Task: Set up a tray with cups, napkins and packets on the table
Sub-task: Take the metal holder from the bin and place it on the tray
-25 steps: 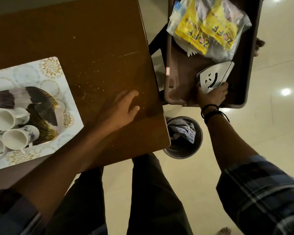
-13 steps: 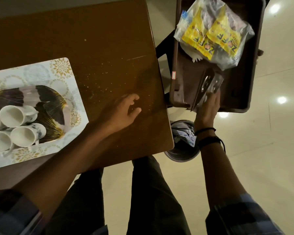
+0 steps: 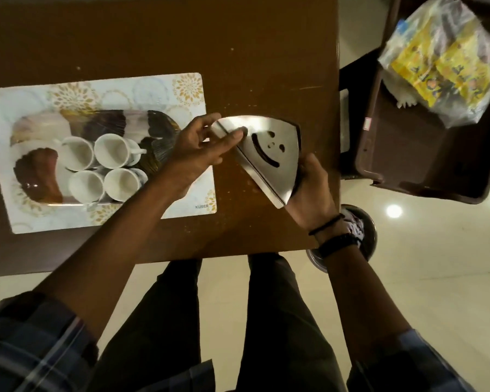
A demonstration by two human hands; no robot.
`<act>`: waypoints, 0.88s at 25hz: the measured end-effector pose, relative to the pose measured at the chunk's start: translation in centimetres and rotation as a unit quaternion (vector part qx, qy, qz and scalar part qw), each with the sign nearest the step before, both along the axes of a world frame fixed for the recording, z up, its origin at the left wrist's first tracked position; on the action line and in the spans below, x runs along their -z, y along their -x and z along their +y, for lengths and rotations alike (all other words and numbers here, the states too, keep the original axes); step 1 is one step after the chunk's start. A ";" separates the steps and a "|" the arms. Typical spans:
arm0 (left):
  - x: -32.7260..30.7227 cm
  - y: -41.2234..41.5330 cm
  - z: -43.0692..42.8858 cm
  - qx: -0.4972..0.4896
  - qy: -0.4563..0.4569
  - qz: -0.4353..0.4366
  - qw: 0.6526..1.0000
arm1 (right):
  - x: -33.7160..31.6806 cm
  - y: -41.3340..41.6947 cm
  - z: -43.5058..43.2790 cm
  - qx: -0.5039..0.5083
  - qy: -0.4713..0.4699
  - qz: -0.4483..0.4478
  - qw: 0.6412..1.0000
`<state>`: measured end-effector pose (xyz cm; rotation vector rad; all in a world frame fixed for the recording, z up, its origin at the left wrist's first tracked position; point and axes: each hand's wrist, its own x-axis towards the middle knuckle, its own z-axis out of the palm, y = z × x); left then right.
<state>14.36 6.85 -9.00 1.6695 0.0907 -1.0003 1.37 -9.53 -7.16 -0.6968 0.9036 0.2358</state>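
A steel napkin holder (image 3: 269,154) with a smiley cut-out hangs over the brown table (image 3: 159,43), right of the tray. My right hand (image 3: 309,188) grips its lower right edge. My left hand (image 3: 201,148) pinches its upper left corner. A patterned tray (image 3: 34,176) lies on a white floral placemat (image 3: 187,89) at the left. Several white cups (image 3: 112,149) lie on their sides on it. A clear bag of yellow packets (image 3: 441,60) rests in a dark brown bin (image 3: 425,176) at the upper right.
A small round waste bin (image 3: 365,236) with crumpled paper stands on the pale floor by the table's right corner, partly behind my right wrist. My legs are below the table's near edge. Crumbs dot the table top.
My right hand has lifted the napkin holder out of the brown bin and carried it left over the table. My left hand rose from the table top and took its other end.
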 end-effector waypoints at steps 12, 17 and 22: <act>-0.5 -3.0 14.1 -0.058 -0.107 -0.197 0.973 | 0.4 -9.7 9.5 -0.352 0.449 -0.167 0.804; -0.7 -6.4 19.1 -0.033 -0.235 -0.374 0.896 | 0.9 -15.9 14.6 -0.389 0.508 -0.212 0.739; 1.3 -10.7 22.7 0.029 -0.231 -0.334 0.914 | 2.7 -20.5 19.1 -0.455 0.528 -0.206 0.687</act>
